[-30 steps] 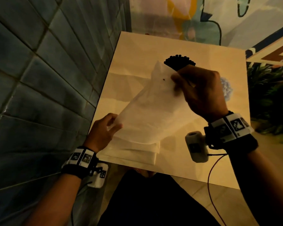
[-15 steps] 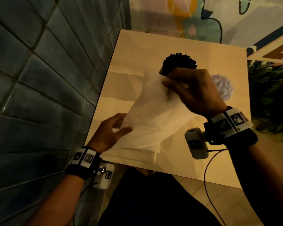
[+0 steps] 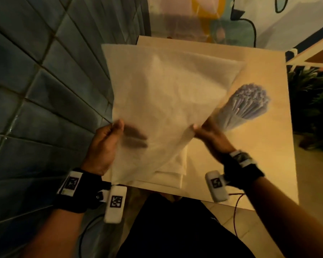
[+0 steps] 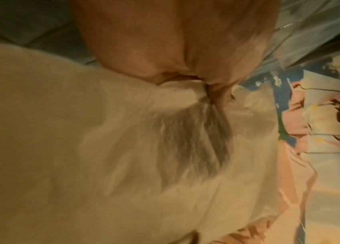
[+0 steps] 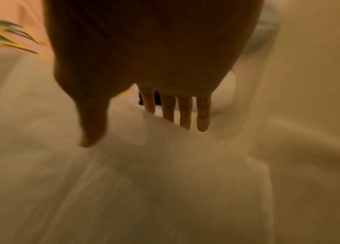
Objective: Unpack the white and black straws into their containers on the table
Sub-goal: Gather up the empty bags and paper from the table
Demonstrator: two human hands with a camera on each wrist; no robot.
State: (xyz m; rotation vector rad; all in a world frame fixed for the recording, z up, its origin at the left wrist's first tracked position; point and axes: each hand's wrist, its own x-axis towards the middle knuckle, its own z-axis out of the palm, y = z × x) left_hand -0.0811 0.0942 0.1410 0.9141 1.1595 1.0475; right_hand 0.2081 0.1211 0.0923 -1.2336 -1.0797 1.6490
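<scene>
Translucent paper sheet [image 3: 168, 101] is held up over the table [image 3: 265, 146]. Left hand [image 3: 103, 146] pinches its near left edge, thumb on top, fingers showing dark through the paper. Right hand [image 3: 211, 135] is at the sheet's near right edge; its fingers [image 5: 203, 113] appear straight and spread, and contact cannot be confirmed owing to blur. White straws [image 3: 244, 107] stand bundled on the table, just beyond the right hand. Folded paper stack [image 3: 173, 170] lies on the table beneath the sheet.
</scene>
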